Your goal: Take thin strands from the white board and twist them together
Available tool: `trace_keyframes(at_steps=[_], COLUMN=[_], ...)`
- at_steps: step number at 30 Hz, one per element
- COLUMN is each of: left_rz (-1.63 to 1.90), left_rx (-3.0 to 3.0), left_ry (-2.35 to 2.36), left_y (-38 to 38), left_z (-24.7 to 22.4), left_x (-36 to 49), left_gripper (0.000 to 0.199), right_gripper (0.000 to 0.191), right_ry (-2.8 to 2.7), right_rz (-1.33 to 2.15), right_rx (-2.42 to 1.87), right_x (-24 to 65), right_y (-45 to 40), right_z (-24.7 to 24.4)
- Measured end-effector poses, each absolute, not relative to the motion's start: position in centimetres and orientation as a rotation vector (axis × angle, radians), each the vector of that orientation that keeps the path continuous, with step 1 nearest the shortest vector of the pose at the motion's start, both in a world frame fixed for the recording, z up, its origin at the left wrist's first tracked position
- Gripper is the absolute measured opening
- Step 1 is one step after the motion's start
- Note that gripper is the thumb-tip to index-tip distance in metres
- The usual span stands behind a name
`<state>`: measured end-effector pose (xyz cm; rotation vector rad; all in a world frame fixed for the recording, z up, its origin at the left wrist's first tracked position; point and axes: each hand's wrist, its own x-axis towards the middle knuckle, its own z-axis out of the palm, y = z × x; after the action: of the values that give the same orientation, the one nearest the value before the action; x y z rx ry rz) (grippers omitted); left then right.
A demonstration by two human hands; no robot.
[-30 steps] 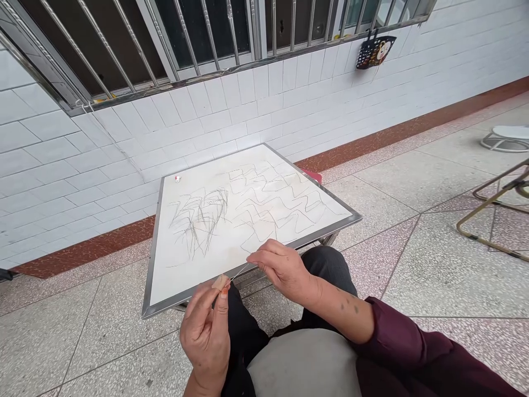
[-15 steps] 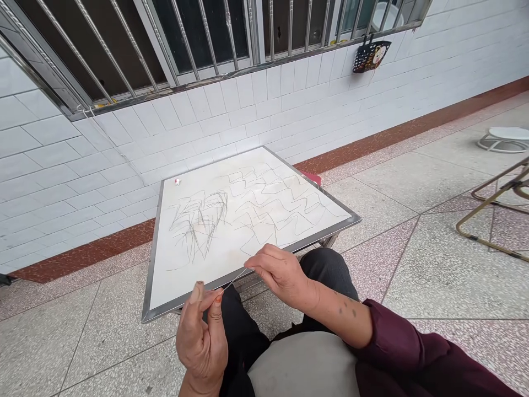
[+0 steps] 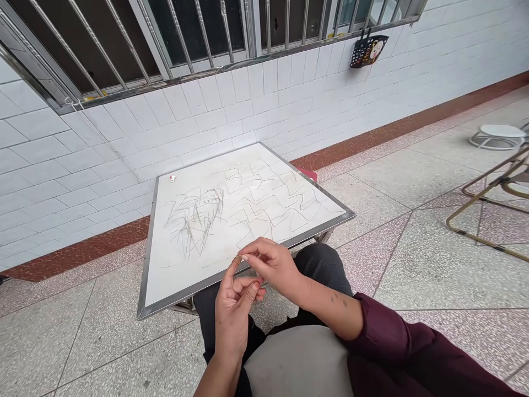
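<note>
Bright, diffuse daylight falls evenly, with soft, faint shading below the tabletop (image 3: pixel 190 275). The tabletop's white surface looks pale, nearly washed out, and its metal edge catches dull glints. The window panes (image 3: pixel 194 33) stay dark. Wide-angle stretching slants the wall (image 3: pixel 173 127) toward the picture's sides.

Two hands show, one left hand (image 3: pixel 233 311) and one right hand (image 3: pixel 276 268), with one maroon sleeve (image 3: pixel 397 335) and two trouser legs (image 3: pixel 322 266). There is one bench (image 3: pixel 182 280). On it are two clusters of thin strands, one dense cluster (image 3: pixel 197 215) and one spread cluster (image 3: pixel 273 198); the single strands are too fine and crossed to count. One small trinket (image 3: pixel 172 178) is also on the bench. Around it are one hanging bag (image 3: pixel 368 51), one cord (image 3: pixel 96 127), one stool (image 3: pixel 498 131), what looks like one folding chair (image 3: pixel 496 247), only partly in view, and one red object (image 3: pixel 308 174).
</note>
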<state>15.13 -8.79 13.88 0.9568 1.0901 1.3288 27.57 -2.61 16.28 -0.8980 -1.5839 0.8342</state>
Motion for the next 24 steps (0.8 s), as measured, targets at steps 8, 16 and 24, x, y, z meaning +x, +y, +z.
trace_keyframes(at_steps=[8, 16, 24], left_rz=[1.276, 1.202, 1.343], left_rx=[0.88, 0.97, 0.868], left_ry=[1.133, 1.133, 1.123], left_y=[-8.6, -8.2, -6.7], left_z=[14.6, 14.2, 16.1], left_x=[14.7, 14.3, 13.6], left_gripper=[0.073, 0.067, 0.068], right_gripper=[0.018, 0.014, 0.025], right_ry=[-1.45, -1.372, -1.504], right_rz=[1.367, 1.36, 1.192], right_rx=[-0.805, -0.831, -0.77], right_x=[28.0, 27.9, 28.1], right_y=[-1.5, -1.2, -0.5], right_z=[15.6, 15.6, 15.3])
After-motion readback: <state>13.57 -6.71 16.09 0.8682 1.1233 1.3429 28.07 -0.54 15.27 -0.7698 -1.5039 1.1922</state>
